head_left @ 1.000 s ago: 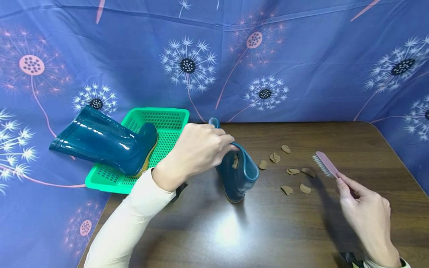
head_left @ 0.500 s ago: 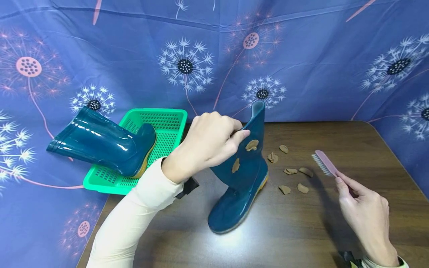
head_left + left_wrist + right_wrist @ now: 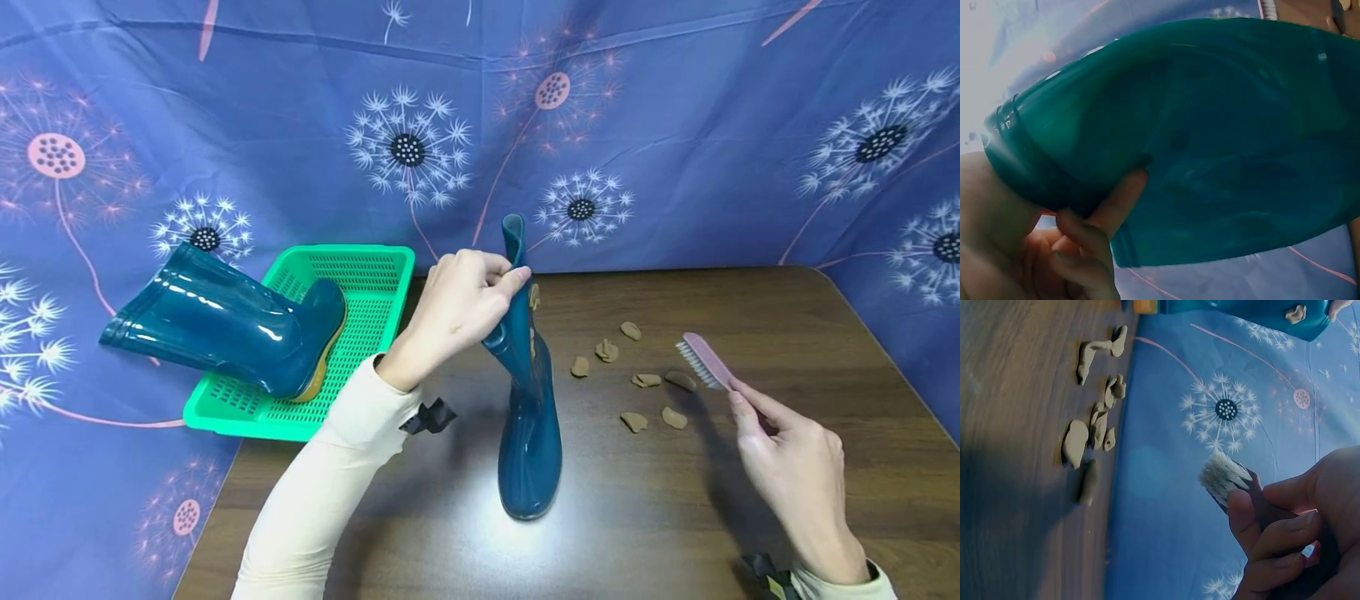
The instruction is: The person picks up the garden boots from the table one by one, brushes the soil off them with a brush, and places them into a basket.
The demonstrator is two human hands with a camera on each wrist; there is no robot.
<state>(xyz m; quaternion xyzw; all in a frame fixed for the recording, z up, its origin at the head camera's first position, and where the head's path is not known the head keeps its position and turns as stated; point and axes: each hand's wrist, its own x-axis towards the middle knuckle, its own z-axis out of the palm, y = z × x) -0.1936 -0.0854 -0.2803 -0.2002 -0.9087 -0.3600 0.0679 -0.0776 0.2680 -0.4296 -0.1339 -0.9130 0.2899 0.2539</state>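
My left hand (image 3: 461, 308) pinches the top rim of a teal rubber boot (image 3: 531, 450), which is upright over the table with its toe toward me. Tan clay-like lumps (image 3: 1296, 314) stick to the boot's shaft; in the head view they show only at its right edge. The left wrist view is filled by the boot's shaft (image 3: 1210, 144), the fingers curled at its rim. My right hand (image 3: 798, 475) holds a pink brush (image 3: 705, 360) by its handle, the white bristles (image 3: 1222, 475) facing left, apart from the boot.
Several tan pieces (image 3: 633, 422) lie on the brown wooden table (image 3: 750, 308) between boot and brush. At the left a green basket (image 3: 375, 325) carries a second teal boot (image 3: 225, 321) on its side. A blue dandelion-patterned cloth (image 3: 660, 125) hangs behind the table.
My left hand has turned the boot from tipped away, through a side view, to toe facing me, so its clay lumps now face right. The brush has shifted slightly left.
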